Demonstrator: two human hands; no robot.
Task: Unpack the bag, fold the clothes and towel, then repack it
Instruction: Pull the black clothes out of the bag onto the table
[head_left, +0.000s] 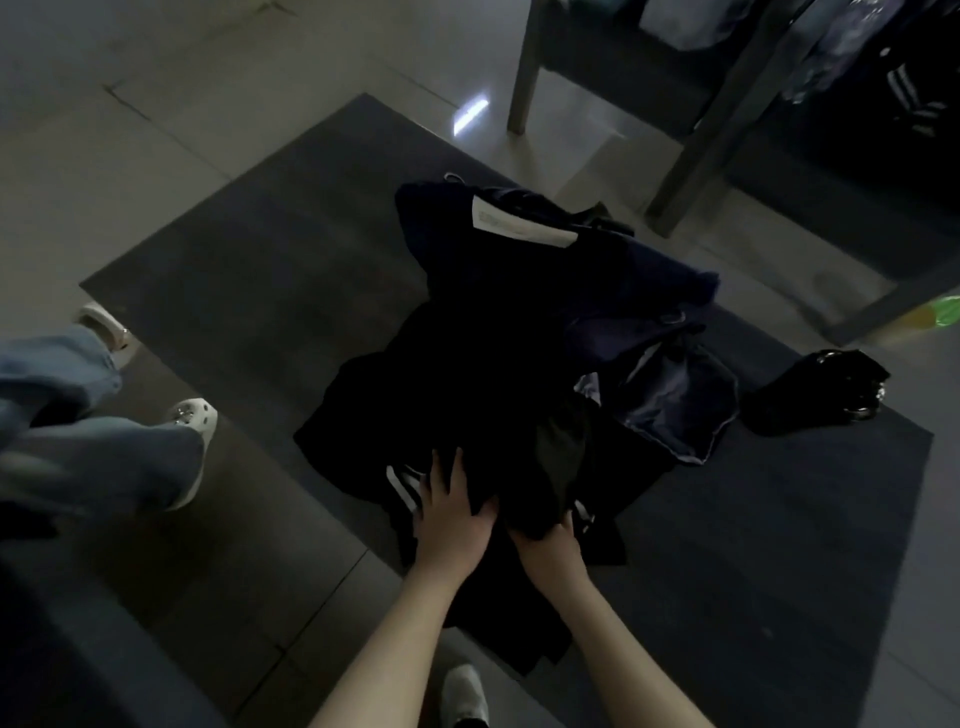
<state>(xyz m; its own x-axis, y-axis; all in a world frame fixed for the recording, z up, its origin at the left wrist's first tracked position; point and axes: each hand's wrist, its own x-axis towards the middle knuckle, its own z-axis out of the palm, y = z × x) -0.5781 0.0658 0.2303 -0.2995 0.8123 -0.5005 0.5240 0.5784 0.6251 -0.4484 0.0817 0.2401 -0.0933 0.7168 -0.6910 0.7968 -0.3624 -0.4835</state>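
The left hand (452, 512) presses flat, fingers spread, on the black garment (467, 374). The right hand (550, 540) grips a fold of it. The bag (670, 400) lies open beyond the right hand. Status, as judged: unpacking largely done, folding barely begun, repacking outstanding.

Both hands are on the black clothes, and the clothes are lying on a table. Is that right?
Not quite. The left hand and the right hand are on the black clothes, but the clothes lie on a dark mat spread on the floor, not on a table. The head view shows it.
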